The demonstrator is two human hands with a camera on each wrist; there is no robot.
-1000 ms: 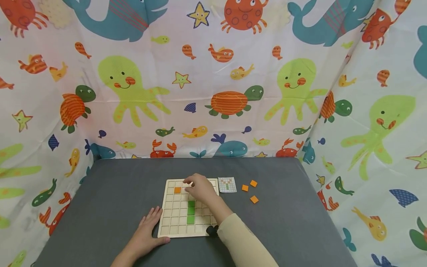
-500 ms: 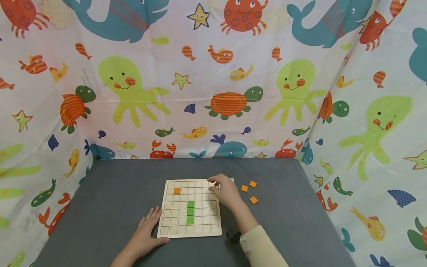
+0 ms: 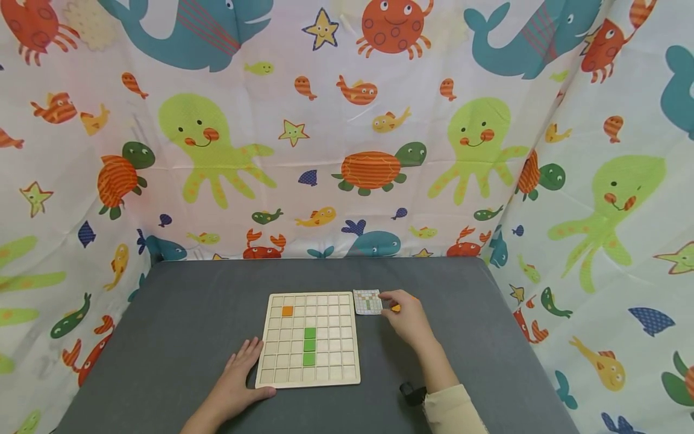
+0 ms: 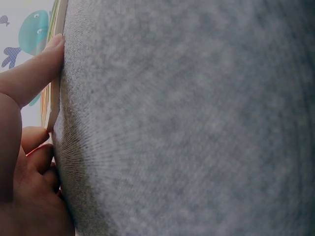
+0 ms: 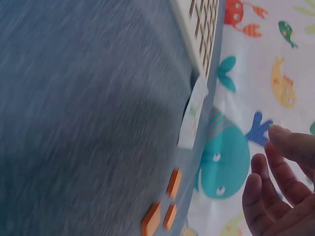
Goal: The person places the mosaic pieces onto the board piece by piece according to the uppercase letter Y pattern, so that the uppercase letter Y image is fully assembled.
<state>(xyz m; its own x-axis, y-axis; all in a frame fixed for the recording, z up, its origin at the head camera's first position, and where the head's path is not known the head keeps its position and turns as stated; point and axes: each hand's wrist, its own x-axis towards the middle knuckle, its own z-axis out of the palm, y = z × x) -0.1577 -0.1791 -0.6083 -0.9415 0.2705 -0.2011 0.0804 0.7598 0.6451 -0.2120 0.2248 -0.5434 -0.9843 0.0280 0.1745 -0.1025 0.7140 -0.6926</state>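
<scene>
My left hand (image 3: 237, 375) lies at the lower left corner of a wooden grid board (image 3: 337, 349), its fingers along the left side and its thumb at the front edge. On the board sit one orange square tile (image 3: 287, 311) and a column of green tiles (image 3: 309, 345). My right hand (image 3: 408, 318) hovers just right of a small pattern card (image 3: 368, 304), fingers loosely bent and holding nothing. It covers much of the loose orange tiles in the head view; the right wrist view shows three orange tiles (image 5: 150, 219) on the table, apart from the fingers.
A grey cloth covers the table (image 3: 206, 313). Behind and at both sides hangs a white curtain (image 3: 325, 132) printed with sea animals. A black strap (image 3: 413, 394) is at the right wrist, close to the beige sleeve (image 3: 454, 411).
My right hand has moved right, from above the board, across the pattern card, to the loose orange tiles. My left hand has stayed at the board's corner.
</scene>
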